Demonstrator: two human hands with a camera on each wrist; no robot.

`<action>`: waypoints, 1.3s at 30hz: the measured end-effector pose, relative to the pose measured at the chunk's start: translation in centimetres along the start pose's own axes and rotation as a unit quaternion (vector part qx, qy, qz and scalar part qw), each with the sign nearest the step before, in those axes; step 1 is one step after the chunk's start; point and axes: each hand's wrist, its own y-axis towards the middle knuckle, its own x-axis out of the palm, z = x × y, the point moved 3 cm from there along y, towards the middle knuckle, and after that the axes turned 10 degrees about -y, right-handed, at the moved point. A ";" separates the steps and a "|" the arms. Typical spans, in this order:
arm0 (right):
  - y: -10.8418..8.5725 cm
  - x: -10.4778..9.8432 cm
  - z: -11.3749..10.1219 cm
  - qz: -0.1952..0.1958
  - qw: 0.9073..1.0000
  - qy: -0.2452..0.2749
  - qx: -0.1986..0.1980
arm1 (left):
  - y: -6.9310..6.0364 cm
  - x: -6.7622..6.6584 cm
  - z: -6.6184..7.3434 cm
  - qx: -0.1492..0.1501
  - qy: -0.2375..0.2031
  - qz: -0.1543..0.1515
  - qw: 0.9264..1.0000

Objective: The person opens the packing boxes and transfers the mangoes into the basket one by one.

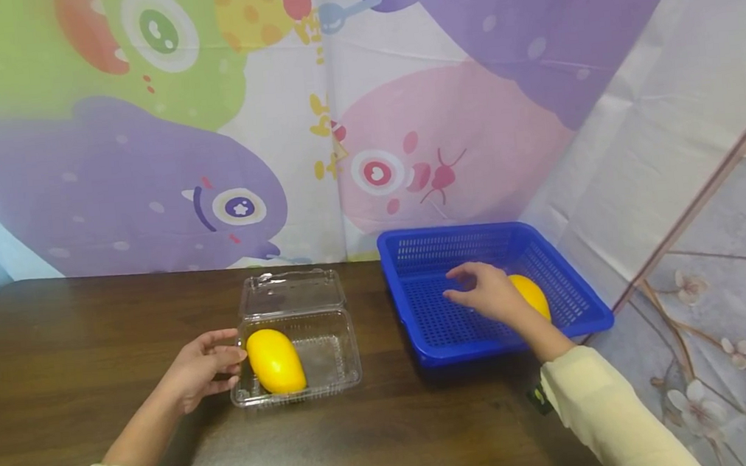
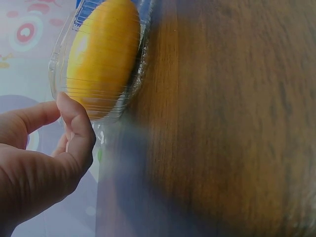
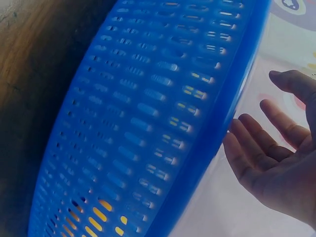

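Note:
My left hand (image 1: 206, 367) is at the left edge of a clear plastic clamshell box (image 1: 326, 352), thumb and forefinger pinching its rim. The box's lid (image 1: 292, 293) lies folded back. A yellow mango (image 1: 275, 361) sits in the left half of the box, and the left wrist view shows the mango (image 2: 104, 57) through the clear wall. Over the blue basket (image 1: 423, 343), my right hand (image 1: 488, 293) hangs with loosely bent, spread fingers and nothing in them. Another yellow mango (image 1: 530, 295) lies in the basket, partly hidden behind that hand and wrist.
Both containers stand on a dark brown wooden table (image 1: 90, 346). Behind it hangs a cloth (image 1: 308, 216) with cartoon animals. A flowered cloth (image 1: 720, 321) closes off the right side, close to the basket's right edge.

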 end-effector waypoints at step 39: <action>0.0 1.6 -3.9 -0.020 0.998 0.047 -0.028 | 0.1 -0.1 -0.2 0.001 -0.001 0.001 1.000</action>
